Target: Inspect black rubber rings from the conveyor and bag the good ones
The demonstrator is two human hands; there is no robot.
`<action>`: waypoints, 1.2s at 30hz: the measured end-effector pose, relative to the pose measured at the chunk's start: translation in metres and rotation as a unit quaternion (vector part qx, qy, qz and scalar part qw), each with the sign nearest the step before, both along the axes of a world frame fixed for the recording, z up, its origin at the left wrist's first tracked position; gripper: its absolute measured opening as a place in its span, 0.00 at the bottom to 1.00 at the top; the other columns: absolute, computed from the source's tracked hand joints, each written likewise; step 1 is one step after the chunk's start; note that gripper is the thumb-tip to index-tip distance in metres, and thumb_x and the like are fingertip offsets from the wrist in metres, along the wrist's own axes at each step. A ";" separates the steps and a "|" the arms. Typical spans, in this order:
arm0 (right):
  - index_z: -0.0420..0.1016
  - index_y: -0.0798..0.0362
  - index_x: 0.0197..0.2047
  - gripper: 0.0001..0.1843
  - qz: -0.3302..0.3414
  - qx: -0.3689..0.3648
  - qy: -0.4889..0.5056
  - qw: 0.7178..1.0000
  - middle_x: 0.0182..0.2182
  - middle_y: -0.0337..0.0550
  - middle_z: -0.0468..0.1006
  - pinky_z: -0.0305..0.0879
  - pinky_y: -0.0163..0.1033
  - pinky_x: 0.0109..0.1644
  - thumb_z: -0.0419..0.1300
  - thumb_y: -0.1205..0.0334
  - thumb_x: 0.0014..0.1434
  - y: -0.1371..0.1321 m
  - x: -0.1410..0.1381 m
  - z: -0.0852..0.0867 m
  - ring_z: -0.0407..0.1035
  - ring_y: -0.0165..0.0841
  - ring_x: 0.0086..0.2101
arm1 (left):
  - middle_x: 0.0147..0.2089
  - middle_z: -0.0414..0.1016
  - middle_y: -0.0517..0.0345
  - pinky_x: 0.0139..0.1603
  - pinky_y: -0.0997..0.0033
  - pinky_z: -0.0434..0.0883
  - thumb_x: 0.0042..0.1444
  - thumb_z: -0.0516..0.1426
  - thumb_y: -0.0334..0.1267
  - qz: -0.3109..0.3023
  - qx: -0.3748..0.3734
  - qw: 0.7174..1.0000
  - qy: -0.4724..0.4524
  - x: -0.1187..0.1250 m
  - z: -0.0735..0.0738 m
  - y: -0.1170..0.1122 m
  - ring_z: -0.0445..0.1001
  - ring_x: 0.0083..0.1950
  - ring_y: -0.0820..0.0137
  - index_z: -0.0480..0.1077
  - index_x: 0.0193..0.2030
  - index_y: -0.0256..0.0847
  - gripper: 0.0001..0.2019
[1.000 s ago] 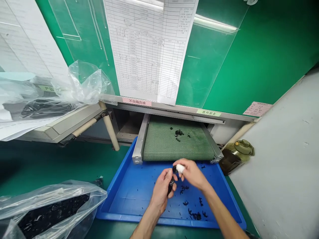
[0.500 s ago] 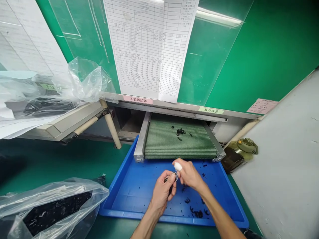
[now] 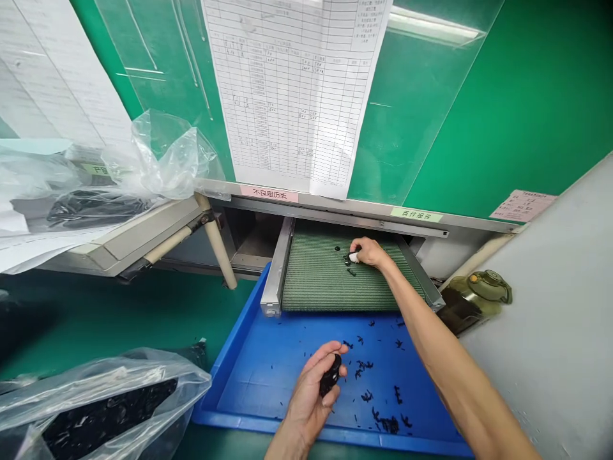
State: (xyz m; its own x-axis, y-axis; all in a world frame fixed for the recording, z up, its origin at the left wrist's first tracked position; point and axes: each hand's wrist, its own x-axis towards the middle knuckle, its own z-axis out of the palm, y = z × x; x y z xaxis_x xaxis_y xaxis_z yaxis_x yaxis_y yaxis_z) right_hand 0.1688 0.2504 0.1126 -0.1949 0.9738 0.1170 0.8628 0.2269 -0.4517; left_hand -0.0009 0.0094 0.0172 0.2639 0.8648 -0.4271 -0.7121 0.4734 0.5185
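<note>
My left hand (image 3: pixel 313 393) is held over the blue tray (image 3: pixel 249 358), its fingers curled around several small black parts (image 3: pixel 329 378) in the palm. These look round and glossy, but their exact kind is not clear. My right hand (image 3: pixel 366 253) reaches onto the green conveyor belt (image 3: pixel 316 287), a white cover (image 3: pixel 354 257) on one of its digits. Its fingertips are pinched at a small black part (image 3: pixel 355 250) in a little cluster. Other black pieces (image 3: pixel 351 272) lie on the belt close by.
Black scraps (image 3: pixel 390 424) lie scattered in the tray. A clear bag of black parts (image 3: pixel 110 409) sits at the left, below a shelf with plastic bags (image 3: pixel 167 160). A greenish jug (image 3: pixel 479 297) stands by the right wall. A paper form (image 3: pixel 297 102) hangs above the belt.
My right hand has moved away from the left hand, up and forward onto the belt. My left hand has lowered slightly, and the ring held at its fingertips no longer shows there.
</note>
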 end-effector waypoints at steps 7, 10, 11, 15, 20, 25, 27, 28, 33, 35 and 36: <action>0.70 0.53 0.45 0.24 -0.002 0.090 0.111 0.990 0.41 0.42 0.73 0.62 0.32 0.37 0.45 0.75 0.47 -0.064 0.008 -0.001 0.68 0.28 0.33 | 0.32 0.65 0.62 0.11 0.86 0.48 0.54 0.58 0.49 -0.007 0.092 0.992 0.087 -0.003 0.016 0.012 0.61 0.22 0.82 0.66 0.40 0.40 0.15; 0.72 0.52 0.43 0.24 0.059 0.020 0.150 0.987 0.35 0.38 0.74 0.61 0.30 0.27 0.45 0.75 0.45 -0.120 -0.008 -0.020 0.65 0.23 0.21 | 0.29 0.64 0.64 0.10 0.85 0.48 0.53 0.56 0.54 0.001 0.110 0.986 0.124 -0.002 0.022 0.017 0.60 0.20 0.82 0.64 0.38 0.41 0.17; 0.71 0.52 0.44 0.24 0.082 -0.033 0.192 0.977 0.31 0.36 0.74 0.60 0.29 0.24 0.45 0.75 0.45 -0.139 -0.015 -0.028 0.63 0.23 0.19 | 0.29 0.64 0.64 0.10 0.85 0.48 0.52 0.56 0.55 -0.006 0.113 0.985 0.130 -0.001 0.023 0.017 0.60 0.20 0.82 0.63 0.37 0.41 0.18; 0.69 0.52 0.44 0.18 0.085 -0.094 0.262 0.957 0.23 0.34 0.71 0.59 0.30 0.24 0.46 0.72 0.52 -0.201 -0.037 -0.056 0.63 0.25 0.19 | 0.27 0.64 0.64 0.10 0.85 0.47 0.50 0.57 0.54 -0.043 0.116 0.981 0.147 0.003 0.019 0.014 0.60 0.19 0.81 0.62 0.32 0.40 0.18; 0.73 0.52 0.43 0.14 0.056 -0.001 0.182 0.982 0.32 0.39 0.73 0.61 0.33 0.38 0.52 0.69 0.55 -0.237 -0.038 -0.060 0.66 0.29 0.31 | 0.22 0.62 0.66 0.10 0.86 0.47 0.49 0.60 0.51 -0.035 0.084 0.983 0.156 0.007 0.011 -0.006 0.56 0.17 0.81 0.64 0.32 0.39 0.17; 0.76 0.50 0.37 0.12 0.032 -0.034 0.257 0.965 0.26 0.34 0.72 0.61 0.29 0.35 0.55 0.71 0.51 -0.270 -0.029 -0.059 0.66 0.27 0.30 | 0.20 0.61 0.66 0.11 0.86 0.49 0.50 0.59 0.53 -0.072 0.071 0.980 0.171 0.016 0.017 -0.041 0.55 0.18 0.81 0.67 0.35 0.38 0.19; 0.76 0.50 0.36 0.12 -0.011 -0.047 0.313 0.948 0.23 0.33 0.72 0.61 0.28 0.34 0.54 0.70 0.52 -0.284 -0.023 -0.065 0.68 0.25 0.28 | 0.23 0.63 0.66 0.10 0.86 0.51 0.49 0.59 0.53 -0.089 0.073 0.978 0.174 0.024 0.021 -0.054 0.54 0.18 0.81 0.66 0.35 0.39 0.18; 0.76 0.50 0.37 0.13 -0.040 -0.058 0.342 0.937 0.22 0.32 0.71 0.62 0.28 0.32 0.53 0.70 0.53 -0.290 -0.020 -0.069 0.68 0.25 0.25 | 0.24 0.64 0.66 0.10 0.86 0.51 0.49 0.60 0.51 -0.100 0.077 0.977 0.174 0.029 0.022 -0.059 0.54 0.18 0.82 0.66 0.35 0.39 0.17; 0.70 0.53 0.44 0.17 -0.170 -0.103 0.413 0.889 0.19 0.31 0.65 0.57 0.27 0.19 0.43 0.67 0.57 -0.327 0.005 -0.089 0.61 0.23 0.14 | 0.24 0.64 0.67 0.10 0.86 0.50 0.46 0.63 0.43 -0.178 0.111 0.956 0.205 0.057 0.028 -0.087 0.53 0.17 0.83 0.66 0.32 0.39 0.13; 0.67 0.53 0.46 0.18 -0.203 -0.082 0.404 0.888 0.21 0.32 0.66 0.56 0.28 0.18 0.40 0.67 0.58 -0.343 0.018 -0.096 0.59 0.23 0.14 | 0.25 0.65 0.66 0.10 0.86 0.50 0.47 0.63 0.44 -0.187 0.125 0.949 0.222 0.068 0.036 -0.094 0.53 0.17 0.83 0.66 0.33 0.39 0.13; 0.66 0.53 0.46 0.18 -0.215 -0.068 0.395 0.890 0.22 0.34 0.67 0.57 0.29 0.20 0.40 0.67 0.58 -0.351 0.023 -0.098 0.60 0.24 0.16 | 0.25 0.65 0.66 0.10 0.85 0.51 0.47 0.62 0.44 -0.178 0.138 0.947 0.228 0.074 0.043 -0.097 0.54 0.17 0.83 0.66 0.34 0.40 0.13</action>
State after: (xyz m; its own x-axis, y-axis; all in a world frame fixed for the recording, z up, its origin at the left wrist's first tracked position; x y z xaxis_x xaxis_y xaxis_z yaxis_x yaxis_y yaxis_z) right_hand 0.1915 -0.1005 0.0141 0.2908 0.9540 -0.0726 0.2572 -0.1510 -0.9545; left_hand 0.0728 -0.0872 0.0599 0.4033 0.8508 -0.3369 -0.2050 0.4428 0.8729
